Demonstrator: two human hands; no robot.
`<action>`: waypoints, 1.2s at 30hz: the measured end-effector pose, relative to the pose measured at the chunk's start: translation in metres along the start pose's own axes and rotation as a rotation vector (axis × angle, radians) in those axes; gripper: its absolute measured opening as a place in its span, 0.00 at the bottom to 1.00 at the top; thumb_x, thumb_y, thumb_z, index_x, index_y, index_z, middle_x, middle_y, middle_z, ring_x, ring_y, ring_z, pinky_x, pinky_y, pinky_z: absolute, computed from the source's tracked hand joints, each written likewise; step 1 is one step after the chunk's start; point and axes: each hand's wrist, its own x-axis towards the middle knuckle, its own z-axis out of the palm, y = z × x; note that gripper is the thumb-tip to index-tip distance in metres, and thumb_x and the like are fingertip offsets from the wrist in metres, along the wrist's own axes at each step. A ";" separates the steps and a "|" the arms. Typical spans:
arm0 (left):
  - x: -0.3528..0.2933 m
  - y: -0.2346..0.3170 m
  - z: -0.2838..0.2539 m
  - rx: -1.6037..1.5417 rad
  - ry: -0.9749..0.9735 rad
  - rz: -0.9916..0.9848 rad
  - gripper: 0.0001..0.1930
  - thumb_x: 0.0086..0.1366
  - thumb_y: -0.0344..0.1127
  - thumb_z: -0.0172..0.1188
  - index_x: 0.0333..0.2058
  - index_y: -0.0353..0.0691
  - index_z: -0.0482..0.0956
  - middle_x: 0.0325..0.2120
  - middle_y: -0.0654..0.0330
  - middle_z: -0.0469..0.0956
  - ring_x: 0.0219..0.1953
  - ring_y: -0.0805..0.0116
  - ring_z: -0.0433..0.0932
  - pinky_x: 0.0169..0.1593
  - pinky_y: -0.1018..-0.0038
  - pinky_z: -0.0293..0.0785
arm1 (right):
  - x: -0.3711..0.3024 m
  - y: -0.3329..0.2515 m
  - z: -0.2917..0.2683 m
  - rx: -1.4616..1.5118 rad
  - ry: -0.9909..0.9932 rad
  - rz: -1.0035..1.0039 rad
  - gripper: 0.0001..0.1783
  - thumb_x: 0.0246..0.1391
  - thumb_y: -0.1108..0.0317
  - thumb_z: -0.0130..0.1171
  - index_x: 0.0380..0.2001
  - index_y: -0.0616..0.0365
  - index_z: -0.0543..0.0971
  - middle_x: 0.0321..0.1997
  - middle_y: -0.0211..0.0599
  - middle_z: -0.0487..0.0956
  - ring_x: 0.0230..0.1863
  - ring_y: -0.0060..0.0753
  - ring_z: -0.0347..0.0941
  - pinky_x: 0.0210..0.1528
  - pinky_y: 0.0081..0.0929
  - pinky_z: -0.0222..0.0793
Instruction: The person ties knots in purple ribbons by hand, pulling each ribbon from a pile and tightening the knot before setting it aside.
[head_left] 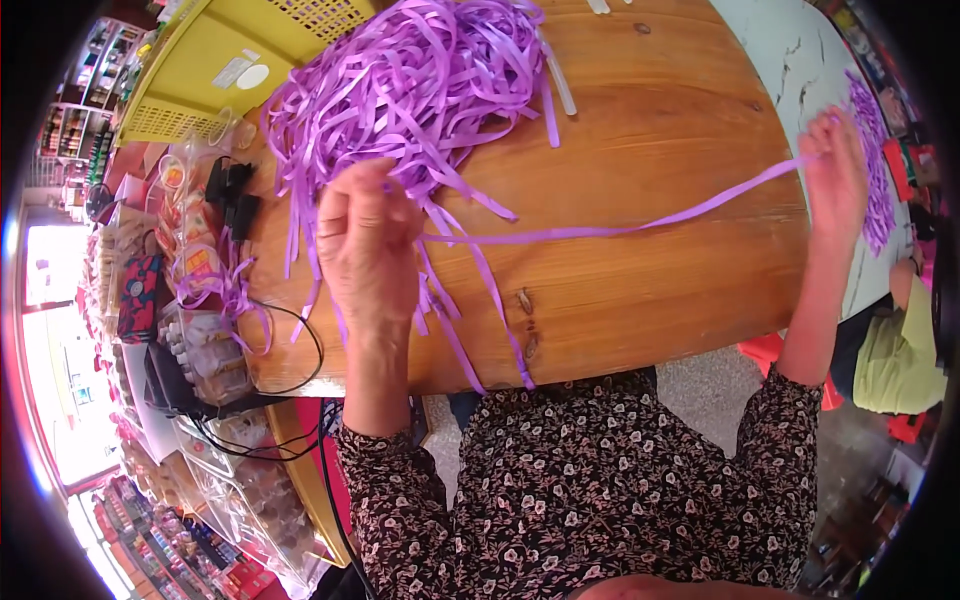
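Here's a narrow, flat purple fabric-like ribbon [640, 229], spanning the space above the table between two bare hands, with just a gentle sag. It looks feather-light, soft and probably slippery, so a fingertip pinch near each end seems the sound hold; a slack stretch could easily twist. Over on the right, the right hand [836, 175] has thumb and fingers closed on one end. The left hand [368, 225] is curled, but the ribbon vanishes beside it, so I can't tell whether it's clamped there. Behind sits a tangled heap of glossy purple strips [410, 95], its inner strands buried, on a brown wooden table [640, 300]. Up left, a yellow perforated plastic crate [200, 85] runs out of frame.
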 end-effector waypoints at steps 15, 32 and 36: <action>-0.017 -0.005 0.042 -0.136 -0.116 -0.280 0.11 0.63 0.25 0.54 0.44 0.32 0.73 0.31 0.58 0.78 0.31 0.77 0.72 0.32 0.83 0.64 | -0.036 0.120 0.151 -0.730 -0.549 0.198 0.19 0.47 0.85 0.58 0.45 0.66 0.73 0.37 0.34 0.74 0.38 0.19 0.69 0.39 0.15 0.67; -0.023 -0.019 0.043 -0.194 -0.084 -0.392 0.09 0.60 0.22 0.56 0.41 0.35 0.74 0.33 0.60 0.77 0.31 0.79 0.70 0.35 0.84 0.66 | -0.039 0.135 0.148 -0.812 -0.668 0.099 0.13 0.51 0.82 0.55 0.42 0.62 0.76 0.38 0.35 0.76 0.39 0.21 0.71 0.39 0.16 0.66; -0.025 -0.021 0.049 -0.095 -0.066 -0.318 0.14 0.58 0.21 0.58 0.45 0.35 0.73 0.33 0.63 0.74 0.33 0.80 0.69 0.38 0.84 0.67 | -0.043 0.137 0.148 -0.877 -0.651 0.057 0.19 0.52 0.82 0.54 0.49 0.63 0.73 0.38 0.34 0.75 0.41 0.21 0.71 0.42 0.15 0.65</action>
